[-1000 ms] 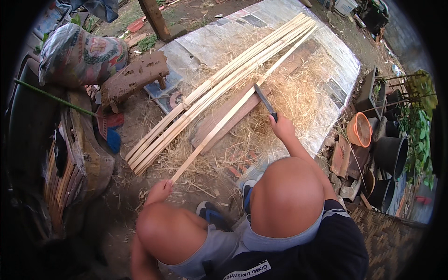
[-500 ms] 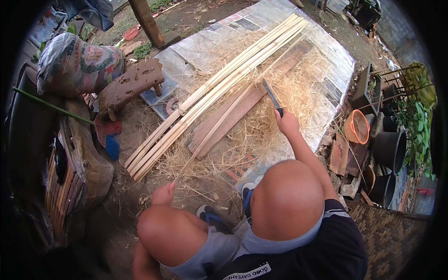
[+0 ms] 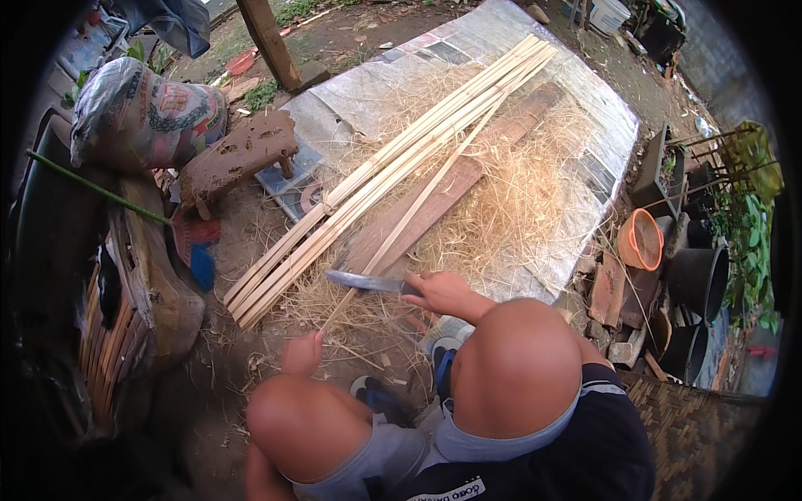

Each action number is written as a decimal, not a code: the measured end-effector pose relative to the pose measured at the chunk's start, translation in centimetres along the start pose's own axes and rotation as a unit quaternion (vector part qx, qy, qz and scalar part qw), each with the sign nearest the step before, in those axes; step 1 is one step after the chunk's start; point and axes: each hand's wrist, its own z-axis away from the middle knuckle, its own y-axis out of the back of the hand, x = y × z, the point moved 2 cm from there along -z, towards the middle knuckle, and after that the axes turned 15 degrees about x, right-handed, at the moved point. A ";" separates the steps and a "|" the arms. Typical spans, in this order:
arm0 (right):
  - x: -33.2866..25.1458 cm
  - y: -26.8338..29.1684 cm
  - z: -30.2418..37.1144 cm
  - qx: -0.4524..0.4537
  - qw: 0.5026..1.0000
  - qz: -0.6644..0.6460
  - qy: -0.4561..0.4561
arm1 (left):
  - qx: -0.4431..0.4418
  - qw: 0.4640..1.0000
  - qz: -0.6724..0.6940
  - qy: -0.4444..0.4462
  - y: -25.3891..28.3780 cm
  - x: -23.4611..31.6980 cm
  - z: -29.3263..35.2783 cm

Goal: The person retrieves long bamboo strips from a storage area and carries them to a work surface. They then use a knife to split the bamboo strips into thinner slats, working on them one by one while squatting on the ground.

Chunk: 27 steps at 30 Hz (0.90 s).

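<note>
My left hand (image 3: pixel 302 354) is closed round the near end of a thin pale strip, which looks like split bamboo (image 3: pixel 403 219). The strip runs away from me along a brown wooden plank (image 3: pixel 428 199). My right hand (image 3: pixel 441 294) grips the dark handle of a knife (image 3: pixel 365 281). Its blade points left and lies across the strip near the plank's near end, not far from my left hand. Left of the plank lies a bundle of long pale strips (image 3: pixel 368 185). Curly shavings (image 3: pixel 522 200) are heaped to the right of the plank.
A pale printed sheet (image 3: pixel 601 117) lies under the work. On the left are a stuffed sack (image 3: pixel 146 117), a low brown bench (image 3: pixel 238 159) and a wooden post (image 3: pixel 269 43). An orange bucket (image 3: pixel 641 240) and black pots (image 3: pixel 700 280) stand on the right.
My right hand has drawn the knife back from the far part of the plank to its near end, and the blade now points left. My left hand stays almost in place on the strip.
</note>
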 end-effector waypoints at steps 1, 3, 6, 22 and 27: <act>3.2 0.3 -0.7 0.034 0.998 0.016 -0.042 | -0.010 1.000 -0.017 0.009 0.1 -1.4 0.7; 11.8 3.2 -2.0 0.109 0.968 0.085 -0.209 | -0.019 0.999 0.017 0.026 2.3 -3.2 3.0; 18.3 6.3 -1.7 0.171 0.908 0.126 -0.360 | 0.016 0.997 0.046 0.051 2.8 -4.8 4.2; -3.2 -2.0 3.8 0.016 1.000 -0.003 0.002 | 0.124 0.981 0.131 -0.068 1.3 0.8 -0.7; 4.2 -0.4 0.9 0.061 0.982 -0.013 -0.177 | 0.088 0.980 0.180 0.019 1.1 -0.3 0.3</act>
